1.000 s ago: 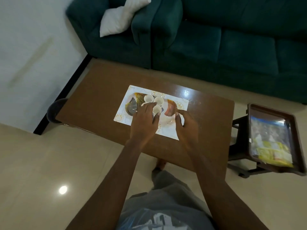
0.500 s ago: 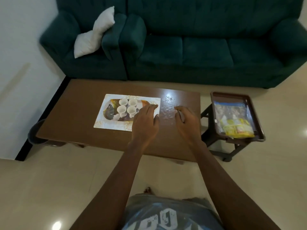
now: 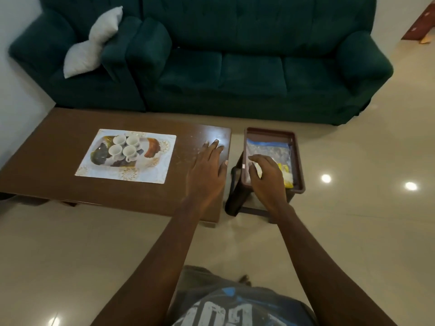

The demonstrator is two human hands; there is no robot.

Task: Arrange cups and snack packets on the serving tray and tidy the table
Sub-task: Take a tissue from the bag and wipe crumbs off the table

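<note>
Several small white cups [image 3: 124, 147] stand grouped on a white patterned serving tray [image 3: 162, 170] on the brown coffee table [image 3: 58, 137]. To the right of the table, a dark brown tray [image 3: 297, 156] on a small stand holds a clear zip bag [image 3: 268, 149] and a yellow snack packet [image 3: 287, 180]. My left hand [image 3: 207, 175] hovers flat and open over the table's right end, holding nothing. My right hand [image 3: 267, 180] is over the near left part of the brown tray, fingers curled and apart, nothing held, and it hides part of the packets.
A dark green sofa [image 3: 235, 67] with a white cushion [image 3: 94, 43] stands behind the table. A white wall [image 3: 14, 95] runs along the left. Glossy beige floor [image 3: 364, 231] surrounds the table and the stand.
Both hands left the cups on the white tray and moved right; the left is now over the table's right end, the right over the brown tray. My view swung right too.
</note>
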